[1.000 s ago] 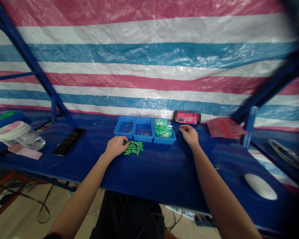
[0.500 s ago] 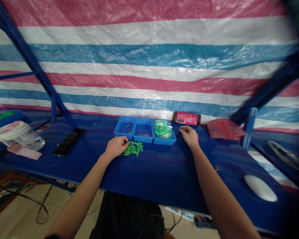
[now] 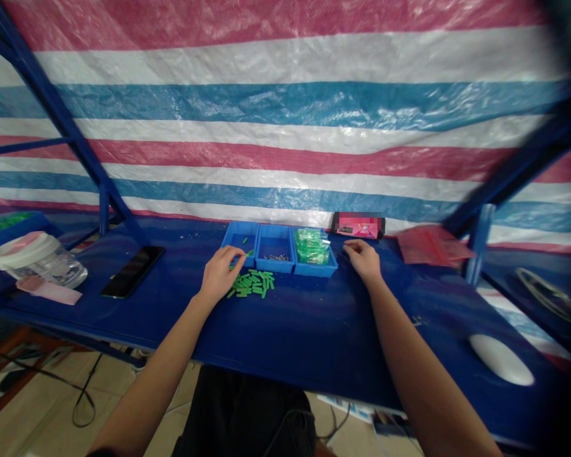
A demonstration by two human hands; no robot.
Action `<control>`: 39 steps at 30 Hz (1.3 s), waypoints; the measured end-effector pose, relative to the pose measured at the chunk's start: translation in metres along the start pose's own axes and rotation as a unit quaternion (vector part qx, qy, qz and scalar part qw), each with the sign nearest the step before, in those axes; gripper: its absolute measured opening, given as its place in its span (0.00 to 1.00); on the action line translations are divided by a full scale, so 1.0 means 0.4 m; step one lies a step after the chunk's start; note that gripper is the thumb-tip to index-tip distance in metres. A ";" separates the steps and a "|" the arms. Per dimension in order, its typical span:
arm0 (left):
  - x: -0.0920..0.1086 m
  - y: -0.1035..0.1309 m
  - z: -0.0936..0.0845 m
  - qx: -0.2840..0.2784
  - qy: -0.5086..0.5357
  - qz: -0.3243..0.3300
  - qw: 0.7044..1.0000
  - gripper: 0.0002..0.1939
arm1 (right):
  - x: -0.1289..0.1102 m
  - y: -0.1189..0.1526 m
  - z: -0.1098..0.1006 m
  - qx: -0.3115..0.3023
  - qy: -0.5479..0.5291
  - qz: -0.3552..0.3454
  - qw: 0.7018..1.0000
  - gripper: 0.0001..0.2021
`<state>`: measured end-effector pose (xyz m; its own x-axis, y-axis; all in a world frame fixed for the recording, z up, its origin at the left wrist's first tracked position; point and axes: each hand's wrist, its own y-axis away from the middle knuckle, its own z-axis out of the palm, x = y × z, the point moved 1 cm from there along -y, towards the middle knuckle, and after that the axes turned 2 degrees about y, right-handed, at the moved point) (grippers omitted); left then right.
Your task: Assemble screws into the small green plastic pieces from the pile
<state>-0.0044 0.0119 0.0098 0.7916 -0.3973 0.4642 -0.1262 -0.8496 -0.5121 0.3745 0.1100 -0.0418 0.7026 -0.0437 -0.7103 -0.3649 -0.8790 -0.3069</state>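
Note:
My left hand (image 3: 221,271) is at the front edge of the left blue bin (image 3: 235,232), its fingers closed on a green piece (image 3: 249,253) at the fingertips. Below and right of it, several green pieces (image 3: 255,282) lie piled on the blue table (image 3: 285,336). The middle blue bin (image 3: 275,240) holds small metal parts (image 3: 276,258). Green items in clear bags (image 3: 311,246) fill the right bin (image 3: 318,270). My right hand (image 3: 363,259) rests on the table right of that bin, thumb and fingertips pressed together; what they hold, if anything, is too small to name.
A lidded clear tub (image 3: 42,260), a pink strip (image 3: 50,290) and a black phone (image 3: 134,271) are at the left. A pink and black package (image 3: 359,226), a red bag (image 3: 433,245) and a white mouse (image 3: 502,360) are at the right. Blue frame bars (image 3: 76,152) flank the table.
My left hand has moved up from the pile to the front edge of the left bin. My right hand has stayed in place.

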 end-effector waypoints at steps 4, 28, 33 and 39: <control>-0.013 -0.005 -0.002 0.033 -0.008 -0.062 0.998 0.12 | 0.001 0.000 0.002 0.000 0.000 0.001 1.000 0.14; 0.007 0.003 -0.001 0.007 -0.044 -0.006 0.999 0.13 | 0.008 -0.003 0.006 -0.004 0.002 -0.003 1.000 0.14; 0.007 0.006 0.007 -0.121 -0.116 -0.031 0.985 0.13 | 0.007 -0.003 0.005 -0.006 0.001 -0.001 1.000 0.14; 0.008 0.002 0.010 -0.194 -0.154 -0.051 0.968 0.14 | 0.009 -0.003 0.005 -0.008 0.000 0.000 1.000 0.14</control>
<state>0.0004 0.0112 0.0079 0.9445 -0.2339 0.2304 -0.2062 -0.9687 -0.1383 0.3761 0.1120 -0.0453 0.7025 -0.0437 -0.7104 -0.3557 -0.8861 -0.2973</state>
